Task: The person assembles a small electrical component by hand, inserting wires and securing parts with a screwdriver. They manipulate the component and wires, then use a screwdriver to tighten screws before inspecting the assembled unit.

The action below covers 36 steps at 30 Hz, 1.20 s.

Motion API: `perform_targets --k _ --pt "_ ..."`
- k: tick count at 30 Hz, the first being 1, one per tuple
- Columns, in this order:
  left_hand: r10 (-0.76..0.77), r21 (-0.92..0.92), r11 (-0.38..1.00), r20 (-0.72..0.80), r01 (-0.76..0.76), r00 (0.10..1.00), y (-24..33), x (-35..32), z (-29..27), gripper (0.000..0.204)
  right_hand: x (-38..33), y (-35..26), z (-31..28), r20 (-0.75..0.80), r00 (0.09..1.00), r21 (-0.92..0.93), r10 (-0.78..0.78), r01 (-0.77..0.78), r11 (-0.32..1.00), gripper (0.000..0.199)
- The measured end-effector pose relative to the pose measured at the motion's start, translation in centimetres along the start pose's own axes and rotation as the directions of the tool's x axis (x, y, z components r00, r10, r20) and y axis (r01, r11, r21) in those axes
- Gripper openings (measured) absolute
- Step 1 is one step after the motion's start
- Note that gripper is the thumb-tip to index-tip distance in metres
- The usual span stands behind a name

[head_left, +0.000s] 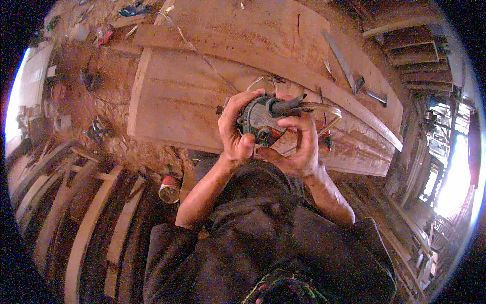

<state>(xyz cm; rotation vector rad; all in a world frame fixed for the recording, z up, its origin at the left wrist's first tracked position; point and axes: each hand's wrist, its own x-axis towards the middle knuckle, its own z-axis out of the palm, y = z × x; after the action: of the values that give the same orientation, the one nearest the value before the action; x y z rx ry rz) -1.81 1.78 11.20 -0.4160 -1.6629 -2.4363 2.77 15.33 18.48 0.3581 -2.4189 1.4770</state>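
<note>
Both my hands are wrapped round a corded power tool (259, 116) with a round dark body and a plate on its top; I cannot make out its exact kind. My left hand (235, 130) grips its left side, thumb at the near edge. From the right, my right hand (302, 144) curls its fingers and thumb against the body. A thick cable (331, 112) leaves the top and loops to the right. Beneath the tool lies a wide wooden board (182, 96); whether the tool touches it is hidden.
Another broad plank (253, 25) lies at the far side, bearing a long metal strip (338, 57) and a small hand tool (376, 98). A thin cord (190, 46) crosses the boards. A red can (169, 189) stands near several timber lengths (93, 228) at left.
</note>
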Motion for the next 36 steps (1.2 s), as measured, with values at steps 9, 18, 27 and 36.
perform_targets --k 9,18,27,36 --pt "0.061 0.064 0.996 -0.001 -0.061 0.998 -0.1 -0.3 -0.1 0.081 1.7 -2.9 -0.6 -0.040 0.953 -0.095 0.299 -0.302 0.949 0.035" --pt "0.166 0.002 0.986 -0.006 -0.166 0.986 -1.1 -0.5 0.0 0.084 1.0 -1.4 0.0 -0.068 0.959 -0.028 0.276 -0.278 0.960 0.035" --pt "0.469 0.134 0.865 0.128 -0.484 0.874 -0.8 0.9 -1.3 0.087 2.0 -3.4 -0.3 -0.059 0.951 -0.248 0.302 -0.307 0.919 0.036" --pt "0.478 0.165 0.854 0.124 -0.493 0.870 -1.4 0.8 -1.2 0.084 2.6 -4.3 -0.5 -0.045 0.939 -0.249 0.341 -0.341 0.907 0.035"
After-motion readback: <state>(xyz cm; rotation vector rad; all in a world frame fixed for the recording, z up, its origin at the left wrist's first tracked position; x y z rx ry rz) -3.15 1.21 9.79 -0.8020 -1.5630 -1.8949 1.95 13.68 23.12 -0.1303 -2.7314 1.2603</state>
